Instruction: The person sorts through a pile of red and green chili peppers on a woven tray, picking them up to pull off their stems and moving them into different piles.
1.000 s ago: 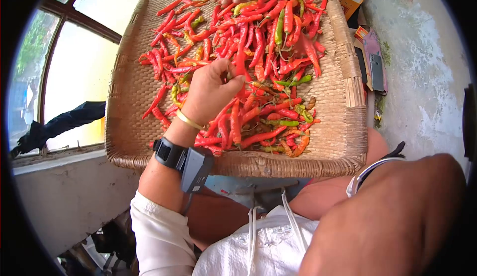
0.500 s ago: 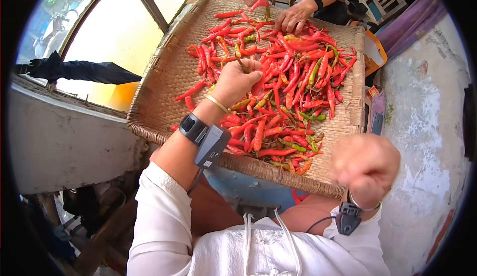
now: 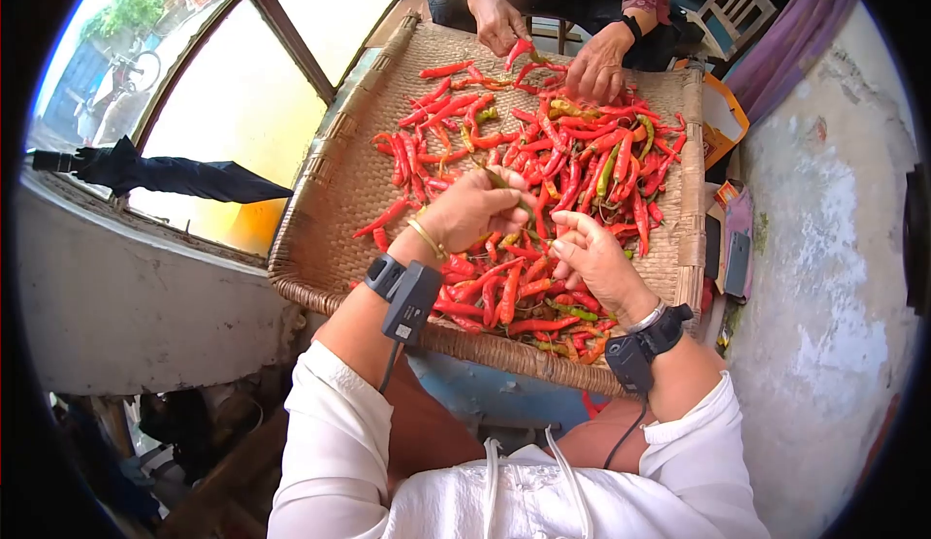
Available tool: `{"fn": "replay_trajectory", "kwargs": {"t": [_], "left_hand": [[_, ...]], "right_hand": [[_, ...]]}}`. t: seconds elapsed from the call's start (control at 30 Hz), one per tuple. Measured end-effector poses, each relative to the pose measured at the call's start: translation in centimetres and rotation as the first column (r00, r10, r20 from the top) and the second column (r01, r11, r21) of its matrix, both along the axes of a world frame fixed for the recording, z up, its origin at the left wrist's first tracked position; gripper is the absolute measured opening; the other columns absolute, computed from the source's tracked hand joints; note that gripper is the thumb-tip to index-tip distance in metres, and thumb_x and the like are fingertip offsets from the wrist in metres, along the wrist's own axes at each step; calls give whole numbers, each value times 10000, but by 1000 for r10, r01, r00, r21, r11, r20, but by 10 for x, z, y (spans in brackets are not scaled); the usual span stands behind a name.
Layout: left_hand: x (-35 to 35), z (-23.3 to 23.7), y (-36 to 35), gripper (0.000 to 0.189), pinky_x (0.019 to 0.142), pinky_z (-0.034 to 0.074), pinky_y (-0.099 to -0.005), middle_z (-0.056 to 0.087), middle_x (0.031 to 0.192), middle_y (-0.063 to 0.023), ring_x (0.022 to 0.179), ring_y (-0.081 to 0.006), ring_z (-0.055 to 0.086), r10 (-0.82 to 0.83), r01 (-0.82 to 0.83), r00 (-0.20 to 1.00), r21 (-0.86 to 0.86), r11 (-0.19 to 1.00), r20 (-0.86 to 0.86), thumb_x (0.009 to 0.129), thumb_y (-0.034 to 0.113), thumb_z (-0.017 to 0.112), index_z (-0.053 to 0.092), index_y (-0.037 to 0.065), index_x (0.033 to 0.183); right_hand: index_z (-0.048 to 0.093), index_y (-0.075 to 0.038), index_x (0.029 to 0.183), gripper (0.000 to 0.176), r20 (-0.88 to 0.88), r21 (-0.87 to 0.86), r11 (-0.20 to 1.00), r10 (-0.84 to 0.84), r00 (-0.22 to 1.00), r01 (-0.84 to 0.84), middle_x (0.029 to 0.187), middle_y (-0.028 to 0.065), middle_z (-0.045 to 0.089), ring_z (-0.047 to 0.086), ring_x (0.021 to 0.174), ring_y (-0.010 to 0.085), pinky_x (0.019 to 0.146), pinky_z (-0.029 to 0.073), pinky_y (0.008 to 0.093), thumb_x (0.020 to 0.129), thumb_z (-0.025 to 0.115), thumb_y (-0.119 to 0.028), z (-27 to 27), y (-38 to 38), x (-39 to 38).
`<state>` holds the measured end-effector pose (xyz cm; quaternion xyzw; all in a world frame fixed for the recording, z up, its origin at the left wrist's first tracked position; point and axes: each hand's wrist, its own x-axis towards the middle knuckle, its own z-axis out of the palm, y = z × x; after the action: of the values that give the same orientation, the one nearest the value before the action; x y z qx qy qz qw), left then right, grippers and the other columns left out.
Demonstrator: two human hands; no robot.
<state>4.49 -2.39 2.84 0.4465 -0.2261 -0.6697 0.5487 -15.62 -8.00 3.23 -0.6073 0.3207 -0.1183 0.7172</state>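
A wide woven tray (image 3: 325, 165) rests on my lap, covered with many red and some green chilies (image 3: 582, 161). My left hand (image 3: 470, 211) hovers over the tray's near middle, its fingertips pinched on a small greenish chili (image 3: 500, 181). Just to its right, my right hand (image 3: 593, 260) is held over the chilies with fingers apart, its fingertips close to the left hand. I see nothing in it. Both wrists carry black strapped devices. Across the tray, another person's two hands (image 3: 596, 59) work at the far edge, one pinching a red chili (image 3: 519, 51).
A large window (image 3: 233, 93) lies to the left, with a dark folded umbrella (image 3: 165, 175) on its sill. A rough white wall (image 3: 824, 267) is to the right, with a phone (image 3: 737, 258), an orange box (image 3: 725, 117) and a white chair (image 3: 737, 5) beside the tray.
My right hand has come in from the lower right to the tray, beside my left hand. My left hand has lifted off the pile with the chili.
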Motion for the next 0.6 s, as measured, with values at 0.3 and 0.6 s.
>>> {"fn": "replay_trajectory", "kwargs": {"t": [0.3,0.6], "left_hand": [[29,-11,-13,451,640,493,-242,517,1086,-117,770,-152,586,417,-390,867,-148,909,274,848,205,537,365,-4,1208],[37,-50,-5,213,718,468,-393,566,928,-137,859,-294,566,59,137,-200,-32,990,978,682,139,597,584,59,879]], "right_hand": [[384,18,1209,448,-18,31,1000,0,1000,0,788,27,534,510,612,59,496,429,178,845,532,-198,-6,-8,-3],[509,11,1079,274,-114,-13,991,134,984,-136,794,13,569,530,613,45,515,431,168,860,504,-152,-7,-3,1]]}}
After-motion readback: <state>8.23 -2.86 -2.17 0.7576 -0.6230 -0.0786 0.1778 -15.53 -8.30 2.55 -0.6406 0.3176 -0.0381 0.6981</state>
